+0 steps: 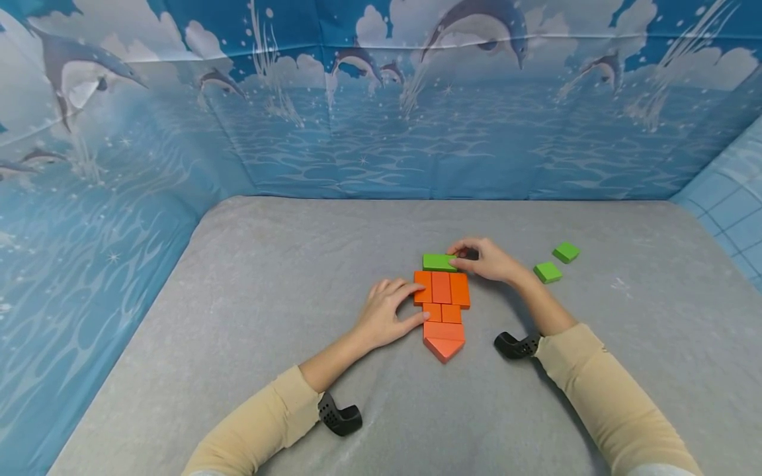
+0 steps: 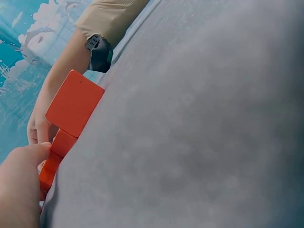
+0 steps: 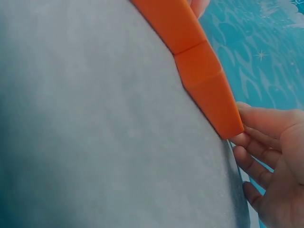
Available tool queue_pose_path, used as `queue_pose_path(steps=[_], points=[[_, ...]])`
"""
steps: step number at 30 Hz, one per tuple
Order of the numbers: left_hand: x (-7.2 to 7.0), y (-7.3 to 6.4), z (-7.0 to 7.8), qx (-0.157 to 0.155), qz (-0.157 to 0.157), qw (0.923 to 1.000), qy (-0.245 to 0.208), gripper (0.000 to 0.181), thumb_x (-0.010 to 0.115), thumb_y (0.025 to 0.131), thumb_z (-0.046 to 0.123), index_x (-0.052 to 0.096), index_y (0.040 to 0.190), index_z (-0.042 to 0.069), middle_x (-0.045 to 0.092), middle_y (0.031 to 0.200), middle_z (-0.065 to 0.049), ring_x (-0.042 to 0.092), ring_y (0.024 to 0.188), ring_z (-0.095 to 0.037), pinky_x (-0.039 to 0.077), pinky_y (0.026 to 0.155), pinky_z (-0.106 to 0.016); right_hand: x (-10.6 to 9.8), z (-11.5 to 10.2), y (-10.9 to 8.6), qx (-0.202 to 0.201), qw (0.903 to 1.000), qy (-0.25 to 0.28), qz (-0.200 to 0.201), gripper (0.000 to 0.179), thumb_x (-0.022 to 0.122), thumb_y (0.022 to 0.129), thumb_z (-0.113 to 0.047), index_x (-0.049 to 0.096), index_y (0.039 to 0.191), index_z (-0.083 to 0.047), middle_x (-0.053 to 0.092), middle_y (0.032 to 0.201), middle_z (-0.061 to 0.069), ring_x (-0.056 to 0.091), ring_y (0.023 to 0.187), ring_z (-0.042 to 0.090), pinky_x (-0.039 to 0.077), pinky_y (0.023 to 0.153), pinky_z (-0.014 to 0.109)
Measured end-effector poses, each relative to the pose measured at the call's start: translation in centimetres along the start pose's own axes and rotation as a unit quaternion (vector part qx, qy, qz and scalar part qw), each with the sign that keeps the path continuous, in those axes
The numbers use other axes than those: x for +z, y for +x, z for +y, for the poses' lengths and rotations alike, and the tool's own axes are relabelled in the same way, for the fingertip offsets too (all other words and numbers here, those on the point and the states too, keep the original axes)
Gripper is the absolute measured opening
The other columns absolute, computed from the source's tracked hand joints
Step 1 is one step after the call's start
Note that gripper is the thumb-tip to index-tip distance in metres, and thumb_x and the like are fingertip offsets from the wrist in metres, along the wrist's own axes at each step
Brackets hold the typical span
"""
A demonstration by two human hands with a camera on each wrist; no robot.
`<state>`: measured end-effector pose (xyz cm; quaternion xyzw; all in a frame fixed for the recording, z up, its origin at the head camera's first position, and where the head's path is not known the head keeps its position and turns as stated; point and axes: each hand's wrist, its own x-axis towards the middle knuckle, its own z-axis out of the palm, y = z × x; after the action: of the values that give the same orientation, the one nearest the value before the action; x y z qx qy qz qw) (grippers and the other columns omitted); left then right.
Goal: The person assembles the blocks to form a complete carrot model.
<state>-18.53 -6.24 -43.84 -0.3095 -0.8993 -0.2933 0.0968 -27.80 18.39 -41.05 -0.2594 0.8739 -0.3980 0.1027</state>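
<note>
Orange blocks lie together on the grey cloth in the head view: three upright oblongs (image 1: 441, 288) side by side, two small blocks (image 1: 442, 313), one wide block (image 1: 443, 330) and a triangular block (image 1: 444, 348) pointing toward the person. A green oblong block (image 1: 438, 262) sits against their far side. My right hand (image 1: 485, 260) pinches its right end between thumb and fingers. From the left, my left hand (image 1: 385, 312) rests its index fingertip on the left oblong and its thumb on a small block. The right wrist view hides the green block; orange blocks (image 3: 202, 66) show there beside the hand.
Two loose green blocks, one farther (image 1: 566, 252) and one nearer (image 1: 548, 272), lie to the right of my right hand. The grey cloth surface (image 1: 286, 264) meets a blue dolphin-print curtain (image 1: 369, 158) at the back and sides. Each wrist wears a black device (image 1: 340, 415).
</note>
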Motion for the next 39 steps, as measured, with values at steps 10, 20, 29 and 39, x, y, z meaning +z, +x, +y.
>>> queue_pose_path(steps=[10,20,29,39], points=[[-0.1,0.0,0.1,-0.007,-0.005,1.0000,0.001,0.048,0.062,0.083,0.043,0.057,0.122,0.016,0.057,0.111,0.000,0.047,0.098,-0.017,0.034,0.091,-0.037,-0.1,-0.4,-0.3,0.020,0.9995,0.016,-0.016,0.026,0.061,0.089,-0.015,0.061,0.109,0.002,0.059,0.094,0.012,0.049,0.070,0.020,0.042,0.058,0.028],[0.0,0.0,0.1,-0.008,-0.004,1.0000,0.003,0.047,0.062,0.083,0.043,0.057,0.122,0.016,0.057,0.111,0.000,0.047,0.097,-0.016,0.035,0.090,-0.036,-0.2,-0.4,-0.2,0.016,0.9994,0.014,-0.028,0.024,0.060,0.089,-0.014,0.061,0.107,0.001,0.058,0.093,0.012,0.049,0.074,0.021,0.044,0.060,0.028],[0.1,0.0,0.0,-0.014,-0.008,0.9999,-0.002,0.047,0.061,0.084,0.043,0.057,0.122,0.017,0.056,0.111,0.001,0.046,0.096,-0.016,0.035,0.090,-0.037,-0.6,-0.6,-0.6,0.006,0.9997,0.022,-0.002,0.029,0.058,0.090,-0.016,0.059,0.112,0.003,0.060,0.101,0.016,0.052,0.086,0.024,0.044,0.069,0.032],[0.2,0.0,0.0,-0.015,-0.004,0.9999,0.001,0.048,0.062,0.083,0.044,0.057,0.122,0.017,0.057,0.112,0.001,0.046,0.095,-0.016,0.035,0.090,-0.037,-5.2,1.0,-5.2,0.040,0.9821,-0.019,0.183,0.039,0.057,0.091,-0.022,0.054,0.121,0.003,0.056,0.113,0.022,0.049,0.096,0.021,0.029,0.089,0.056]])
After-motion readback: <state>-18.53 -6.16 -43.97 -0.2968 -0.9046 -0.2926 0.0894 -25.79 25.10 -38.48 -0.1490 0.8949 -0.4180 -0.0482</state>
